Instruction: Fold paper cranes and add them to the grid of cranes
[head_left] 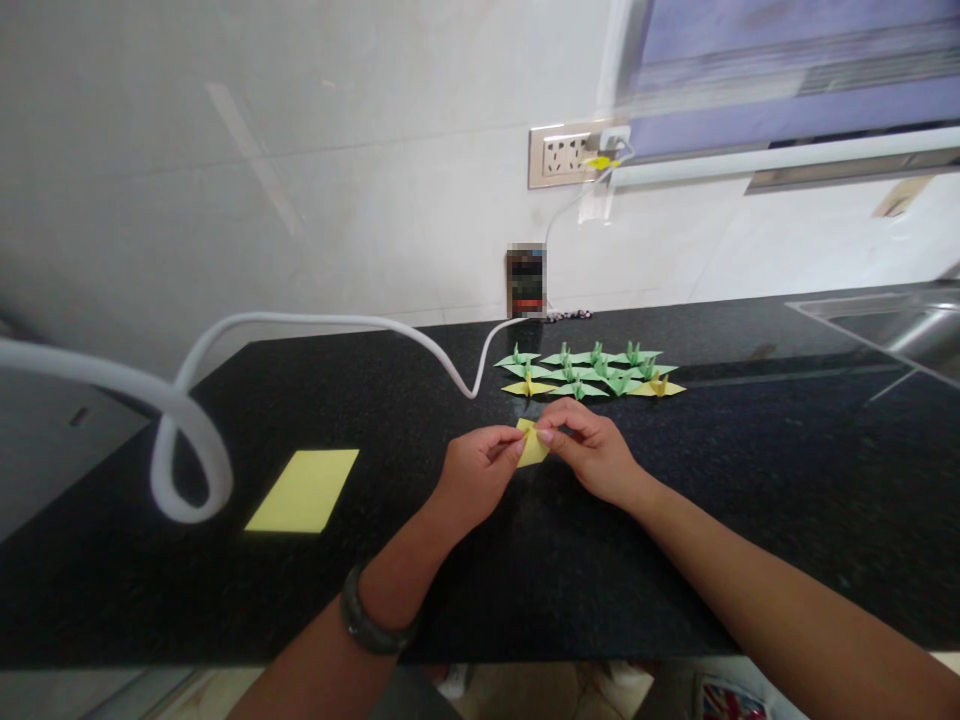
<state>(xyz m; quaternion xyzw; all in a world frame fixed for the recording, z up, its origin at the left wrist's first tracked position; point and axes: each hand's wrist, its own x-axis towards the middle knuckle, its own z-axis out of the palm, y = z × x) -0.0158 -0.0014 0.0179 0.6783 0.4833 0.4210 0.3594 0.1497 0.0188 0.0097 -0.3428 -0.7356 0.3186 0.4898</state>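
Note:
A small folded piece of yellow paper (532,452) is held between my two hands, just above the dark countertop. My left hand (480,472) pinches its left edge between thumb and fingers. On the other side, my right hand (589,447) grips the upper right edge the same way. The fingertips cover part of the folds. Just beyond my hands stand rows of folded paper cranes, several of them green (577,388), with a yellow crane (529,385) at the front left and another yellow crane (658,388) at the front right.
Flat yellow paper (304,492) lies on the black countertop (420,620) to the left. A thick white cable (322,320) loops across the left side. A pixelated upright object (526,280) leans on the wall below a socket (566,155). A metal sink (900,330) sits at the right.

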